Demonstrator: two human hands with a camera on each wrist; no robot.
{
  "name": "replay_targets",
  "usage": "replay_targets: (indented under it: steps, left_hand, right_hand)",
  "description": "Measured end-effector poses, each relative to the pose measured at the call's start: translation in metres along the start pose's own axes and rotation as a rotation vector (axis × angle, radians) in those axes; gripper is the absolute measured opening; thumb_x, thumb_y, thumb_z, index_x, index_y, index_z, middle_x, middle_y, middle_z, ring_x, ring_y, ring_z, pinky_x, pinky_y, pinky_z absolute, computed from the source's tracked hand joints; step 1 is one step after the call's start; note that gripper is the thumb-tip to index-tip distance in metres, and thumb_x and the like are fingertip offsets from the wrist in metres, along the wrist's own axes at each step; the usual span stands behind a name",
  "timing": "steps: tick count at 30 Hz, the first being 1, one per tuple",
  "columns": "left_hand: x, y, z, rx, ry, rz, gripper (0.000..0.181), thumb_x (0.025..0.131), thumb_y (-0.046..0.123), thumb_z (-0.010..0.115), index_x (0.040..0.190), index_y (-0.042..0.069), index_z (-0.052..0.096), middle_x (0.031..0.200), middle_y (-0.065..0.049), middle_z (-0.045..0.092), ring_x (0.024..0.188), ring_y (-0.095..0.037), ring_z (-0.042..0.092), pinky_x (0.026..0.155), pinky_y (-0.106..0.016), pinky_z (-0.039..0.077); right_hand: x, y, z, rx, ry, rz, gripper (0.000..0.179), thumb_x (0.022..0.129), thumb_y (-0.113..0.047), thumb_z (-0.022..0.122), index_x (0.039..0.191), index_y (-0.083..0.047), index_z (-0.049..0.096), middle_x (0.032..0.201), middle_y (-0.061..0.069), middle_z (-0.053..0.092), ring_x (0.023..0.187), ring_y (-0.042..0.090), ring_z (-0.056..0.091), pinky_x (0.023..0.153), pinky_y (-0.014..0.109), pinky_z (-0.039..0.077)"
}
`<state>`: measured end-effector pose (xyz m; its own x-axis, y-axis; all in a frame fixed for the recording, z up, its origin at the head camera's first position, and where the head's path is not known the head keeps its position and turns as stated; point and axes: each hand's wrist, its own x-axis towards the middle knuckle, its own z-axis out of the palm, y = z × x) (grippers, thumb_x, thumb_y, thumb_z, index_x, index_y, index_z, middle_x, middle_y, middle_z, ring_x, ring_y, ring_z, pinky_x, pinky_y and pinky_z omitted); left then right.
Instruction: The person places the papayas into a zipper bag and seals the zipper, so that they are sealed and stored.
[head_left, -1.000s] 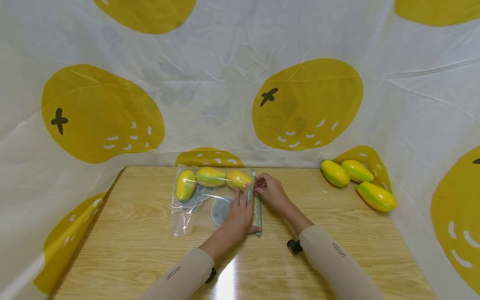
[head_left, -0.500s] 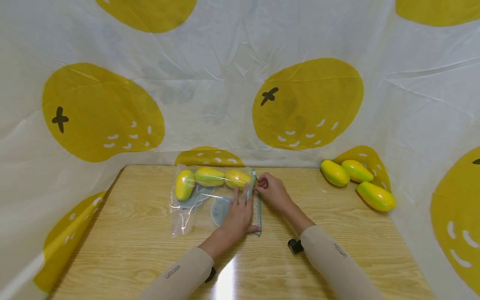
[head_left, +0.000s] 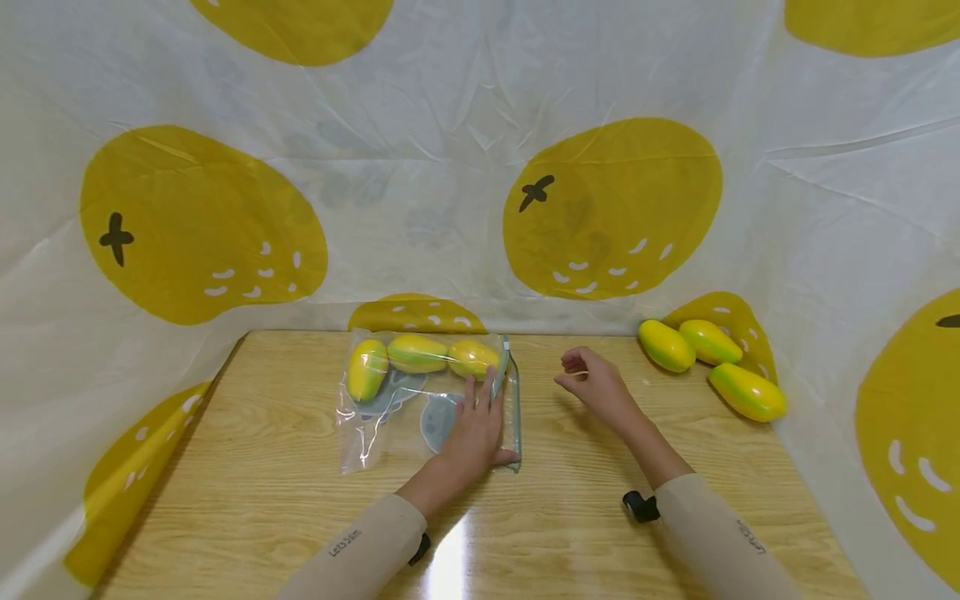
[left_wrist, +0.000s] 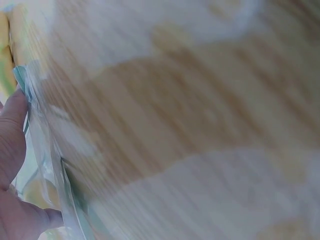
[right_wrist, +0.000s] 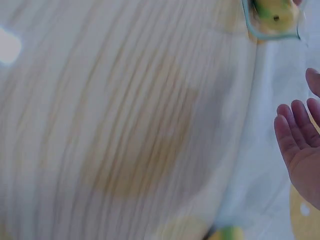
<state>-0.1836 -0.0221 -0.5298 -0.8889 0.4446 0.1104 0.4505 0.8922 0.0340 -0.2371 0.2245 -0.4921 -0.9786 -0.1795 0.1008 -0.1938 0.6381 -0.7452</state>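
Note:
A clear zip bag (head_left: pixel 397 442) lies on the table with three yellow-green mangoes, a left one (head_left: pixel 367 370), a middle one (head_left: pixel 417 353) and a right one (head_left: pixel 471 358), along its far side. My left hand (head_left: pixel 471 433) rests on the bag near its green zip edge, fingers straight. In the left wrist view, the thumb and a finger touch the bag's edge (left_wrist: pixel 75 210). My right hand (head_left: pixel 600 387) is apart from the bag, to its right, fingers loosely bent and holding nothing. The right wrist view shows a mango (right_wrist: pixel 275 15) inside the bag's parted mouth.
Three loose mangoes, a left one (head_left: pixel 666 346), a far one (head_left: pixel 711 342) and a near one (head_left: pixel 747 392), lie at the table's back right corner. A fruit-print cloth (head_left: pixel 420 208) walls the wooden table (head_left: pixel 247 500) at the back and sides.
My right hand has let go of the bag's zip edge and moved right, away from it. The left hand and the bagged mangoes have stayed nearly still.

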Motion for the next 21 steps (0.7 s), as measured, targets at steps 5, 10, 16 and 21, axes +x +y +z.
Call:
replay_targets:
  steps: [5, 10, 16, 21]
  left_hand:
    - [0.000, 0.000, 0.000, -0.012, 0.004, -0.001, 0.128, 0.069, 0.075, 0.077, 0.160, -0.002, 0.029, 0.172, -0.024, 0.008, 0.151, -0.054, 0.026, 0.103, -0.055, 0.053]
    - [-0.001, -0.001, 0.002, -0.001, 0.018, 0.000, 0.128, 0.068, 0.076, 0.078, 0.160, -0.001, 0.031, 0.172, -0.024, 0.010, 0.150, -0.054, 0.028, 0.102, -0.055, 0.054]
    - [0.000, -0.001, 0.001, -0.016, 0.001, -0.011, 0.129, 0.068, 0.075, 0.078, 0.161, -0.001, 0.029, 0.172, -0.024, 0.008, 0.151, -0.053, 0.026, 0.103, -0.055, 0.053]
    - [-0.001, 0.000, -0.002, -0.037, -0.007, -0.006, 0.128, 0.069, 0.073, 0.079, 0.161, -0.001, 0.029, 0.172, -0.024, 0.008, 0.151, -0.054, 0.026, 0.104, -0.056, 0.053]
  right_hand:
    - [-0.013, 0.016, -0.027, -0.065, 0.044, 0.021, 0.045, 0.097, -0.019, 0.073, 0.132, 0.004, 0.057, 0.131, 0.025, 0.063, 0.125, 0.040, 0.059, 0.107, 0.056, 0.048]
    - [-0.026, 0.027, -0.056, -0.116, 0.081, 0.044, 0.052, 0.100, -0.026, 0.070, 0.140, 0.003, 0.053, 0.142, 0.026, 0.058, 0.133, 0.044, 0.052, 0.112, 0.060, 0.042]
    - [-0.042, 0.043, -0.087, -0.172, 0.127, 0.060, 0.061, 0.102, -0.036, 0.066, 0.146, 0.002, 0.049, 0.148, 0.027, 0.053, 0.138, 0.049, 0.045, 0.109, 0.066, 0.039]
    - [-0.053, 0.065, -0.110, -0.240, 0.159, 0.086, 0.065, 0.102, -0.040, 0.065, 0.148, 0.003, 0.048, 0.148, 0.029, 0.053, 0.137, 0.052, 0.045, 0.106, 0.069, 0.039]
